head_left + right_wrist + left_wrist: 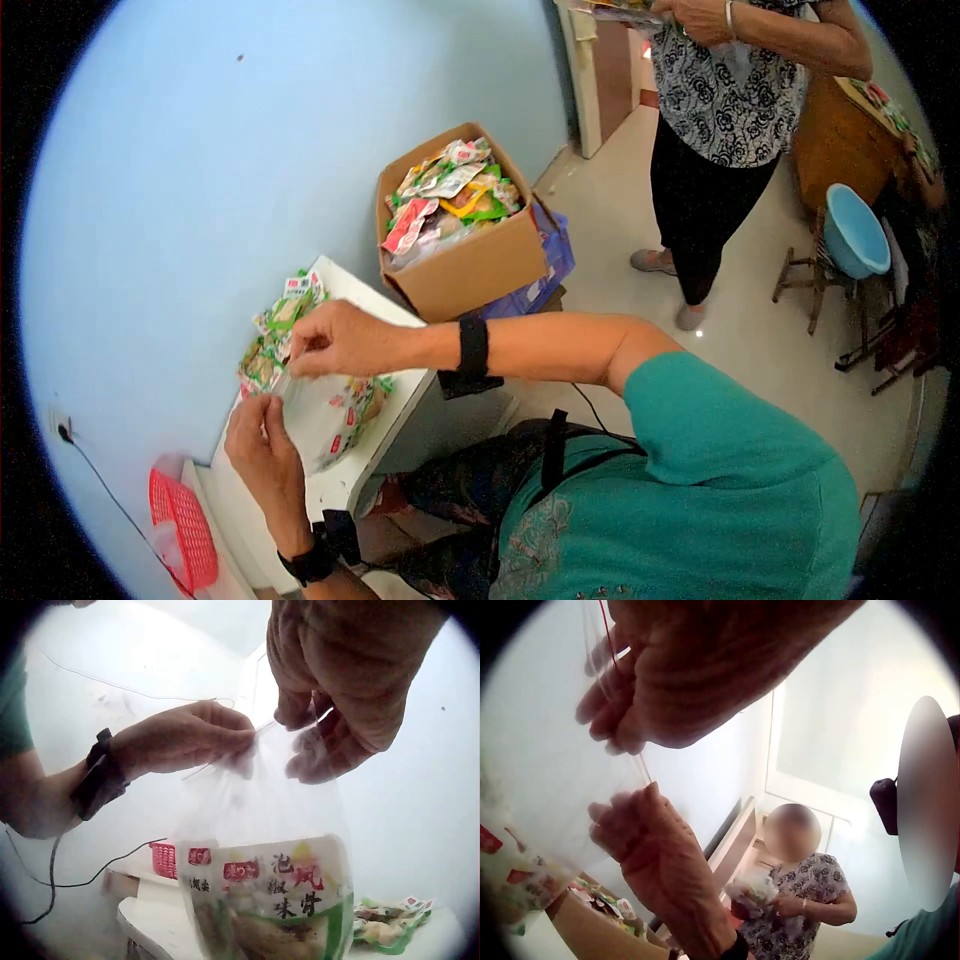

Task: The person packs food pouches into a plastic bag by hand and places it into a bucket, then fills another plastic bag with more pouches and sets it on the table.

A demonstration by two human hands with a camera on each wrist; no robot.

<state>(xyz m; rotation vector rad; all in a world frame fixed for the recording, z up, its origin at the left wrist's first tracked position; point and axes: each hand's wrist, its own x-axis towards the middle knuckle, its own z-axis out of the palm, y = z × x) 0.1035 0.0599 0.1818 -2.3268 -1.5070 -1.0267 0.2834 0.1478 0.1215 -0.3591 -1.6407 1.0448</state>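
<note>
A clear plastic bag (262,810) with a red-edged top hangs between both hands, holding printed green and white food packets (289,900). The left hand (268,455) pinches one side of the bag's top edge with thumb and fingertips; in the right wrist view the left hand (184,739) is at the left of the rim. The right hand (345,340) pinches the rim close by; from the right wrist the right hand (345,690) has thumb and fingers curled at the film. Loose packets (265,360) lie on the white table (235,490) beside the wall.
A cardboard box (470,270) full of packets stands beyond the table, by a blue-purple crate (555,255). A red basket (185,530) is at the table's far end. Another person (725,110) stands at the upper right, near a blue basin (856,230) on a stool.
</note>
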